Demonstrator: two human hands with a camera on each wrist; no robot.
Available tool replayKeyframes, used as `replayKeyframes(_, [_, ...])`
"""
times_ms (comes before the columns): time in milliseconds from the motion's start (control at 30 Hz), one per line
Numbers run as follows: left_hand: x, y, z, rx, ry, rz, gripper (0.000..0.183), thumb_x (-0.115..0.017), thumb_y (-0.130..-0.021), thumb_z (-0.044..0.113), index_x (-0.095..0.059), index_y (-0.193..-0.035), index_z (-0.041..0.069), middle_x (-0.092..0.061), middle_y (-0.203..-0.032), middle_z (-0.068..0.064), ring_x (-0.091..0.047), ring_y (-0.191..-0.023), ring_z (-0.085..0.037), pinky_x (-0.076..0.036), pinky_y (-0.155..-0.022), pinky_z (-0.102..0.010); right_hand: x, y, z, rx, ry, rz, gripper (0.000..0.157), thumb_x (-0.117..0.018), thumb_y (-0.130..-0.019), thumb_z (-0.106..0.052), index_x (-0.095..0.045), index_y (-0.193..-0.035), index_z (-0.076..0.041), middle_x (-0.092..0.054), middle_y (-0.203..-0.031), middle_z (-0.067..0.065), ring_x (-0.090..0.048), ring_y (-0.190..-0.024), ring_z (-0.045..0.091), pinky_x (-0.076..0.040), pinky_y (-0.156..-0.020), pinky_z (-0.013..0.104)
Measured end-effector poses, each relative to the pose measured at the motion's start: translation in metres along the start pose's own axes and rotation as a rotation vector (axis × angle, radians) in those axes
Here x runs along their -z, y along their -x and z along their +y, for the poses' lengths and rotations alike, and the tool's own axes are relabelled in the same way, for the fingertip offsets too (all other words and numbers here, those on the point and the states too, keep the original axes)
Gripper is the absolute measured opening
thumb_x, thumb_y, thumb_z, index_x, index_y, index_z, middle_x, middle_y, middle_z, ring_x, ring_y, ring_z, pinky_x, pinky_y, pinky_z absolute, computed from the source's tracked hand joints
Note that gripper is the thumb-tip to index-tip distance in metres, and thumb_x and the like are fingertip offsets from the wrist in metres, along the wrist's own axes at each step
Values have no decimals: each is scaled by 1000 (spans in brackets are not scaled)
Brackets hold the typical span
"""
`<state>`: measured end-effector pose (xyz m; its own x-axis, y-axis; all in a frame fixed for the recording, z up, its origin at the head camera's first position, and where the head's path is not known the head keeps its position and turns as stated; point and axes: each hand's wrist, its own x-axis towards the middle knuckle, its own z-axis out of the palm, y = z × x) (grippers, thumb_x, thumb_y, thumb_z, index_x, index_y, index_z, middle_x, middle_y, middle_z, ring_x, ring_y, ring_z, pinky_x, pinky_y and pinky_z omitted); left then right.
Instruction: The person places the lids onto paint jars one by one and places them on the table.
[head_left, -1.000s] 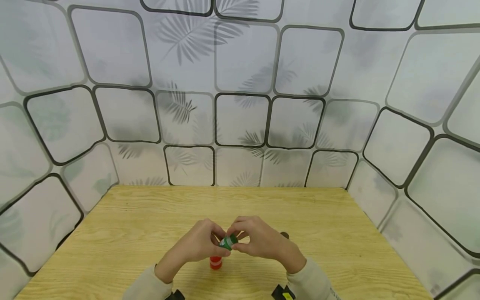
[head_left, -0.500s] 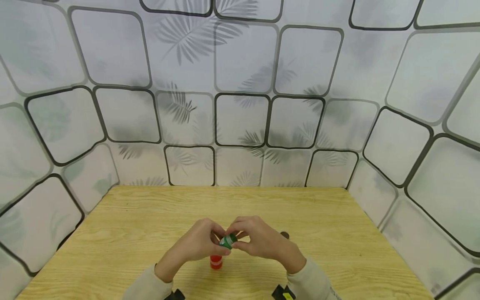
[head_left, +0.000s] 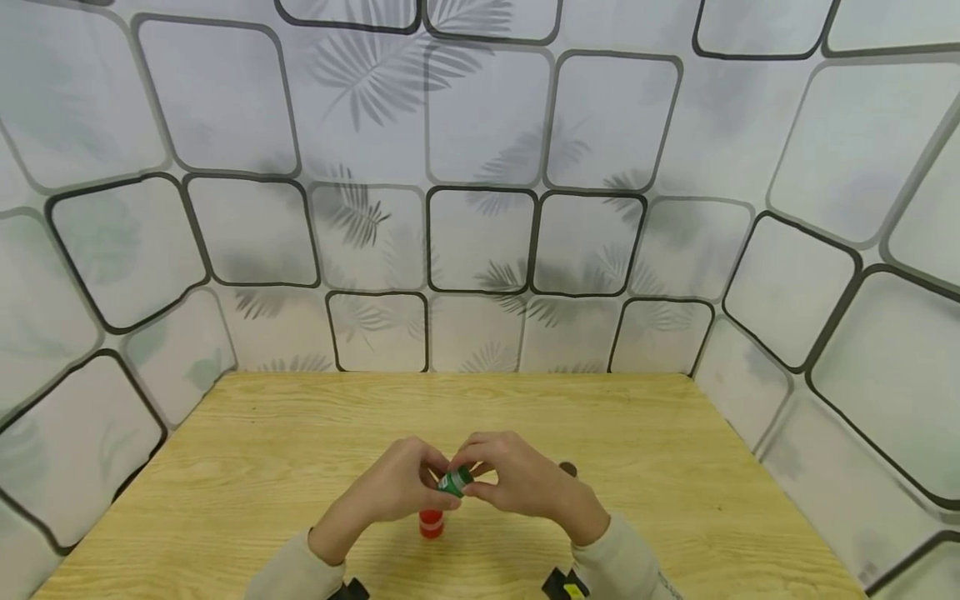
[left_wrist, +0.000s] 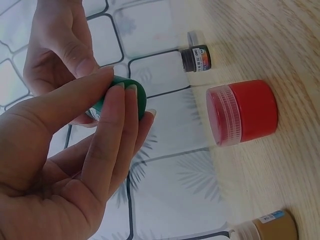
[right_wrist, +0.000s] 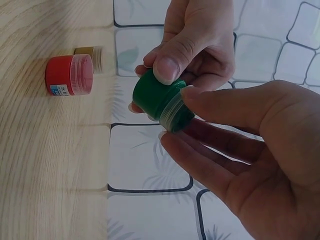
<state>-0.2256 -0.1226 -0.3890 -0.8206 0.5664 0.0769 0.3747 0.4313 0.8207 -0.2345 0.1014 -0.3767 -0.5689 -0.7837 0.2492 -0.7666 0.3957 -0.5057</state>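
Above the table, a small green paint jar (head_left: pixel 454 481) with a clear ribbed lid is held tilted between both hands. My left hand (head_left: pixel 405 482) grips the jar's body, its thumb lying along the green side in the right wrist view. With thumb and fingertips, my right hand (head_left: pixel 517 477) pinches the lid (right_wrist: pixel 172 114), which sits on the jar. Directly below the hands, a red paint jar (head_left: pixel 431 525) stands on the table, its upper part hidden by the left hand in the head view. Its clear lid (left_wrist: pixel 225 116) is on.
On the wooden table (head_left: pixel 315 417), a black paint jar (left_wrist: pixel 201 58) stands beyond the right wrist, and an ochre paint jar (left_wrist: pixel 277 226) stands on the other side of the red one. Patterned white curtains (head_left: pixel 480 242) enclose the table's back and sides.
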Motion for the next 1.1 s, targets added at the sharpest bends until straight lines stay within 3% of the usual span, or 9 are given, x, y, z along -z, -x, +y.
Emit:
replayKeyframes(167, [1,1,-1,-2,-12,12,19,-86,-83,12,-80,-98,3,-78,-91,-6,-71,-73,-11,-58,-61,-22,-2,-3,2,-47,-73,-24,22,-73,-96,-9,-73,-118,-7,-72,-111,7,-70,-98,8,-57,-81,12])
replayKeyframes(300, [0,3,-3,-10,-18,12,19,-86,-82,11,-79,-98,2,-78,-91,-7,-70,-72,-10,-59,-62,-22,-5,-4,4,-20,-79,-27,21,-72,-96,-7,-73,-118,-4,-71,-109,8,-70,-96,7,-57,-79,11])
replayKeyframes(600, [0,1,-5,-6,-2,3,19,-85,-84,11,-80,-100,3,-79,-93,-8,-71,-73,-11,-59,-62,-22,-4,-3,5,92,44,14,23,-77,-91,-3,-74,-114,-5,-72,-114,6,-71,-101,13,-56,-85,14])
replayKeyframes(833, [0,0,-2,5,4,-3,18,-85,-84,11,-80,-100,3,-79,-93,-8,-72,-74,-14,-59,-62,-24,-2,-1,5,129,69,37,26,-80,-88,-4,-74,-113,-6,-72,-115,6,-71,-102,14,-60,-87,24])
replayKeyframes(967, [1,-1,-2,4,2,-1,18,-85,-84,11,-80,-99,4,-79,-92,-7,-72,-73,-13,-59,-62,-23,-2,-1,5,117,66,34,25,-79,-89,-5,-74,-114,-6,-72,-115,6,-71,-101,13,-60,-86,23])
replayKeyframes(1100, [0,0,-1,3,0,-2,17,-85,-84,11,-80,-99,4,-79,-91,-7,-71,-72,-12,-59,-61,-23,-2,-1,3,46,15,3,24,-76,-93,-6,-74,-116,-6,-72,-114,6,-71,-100,11,-58,-83,15])
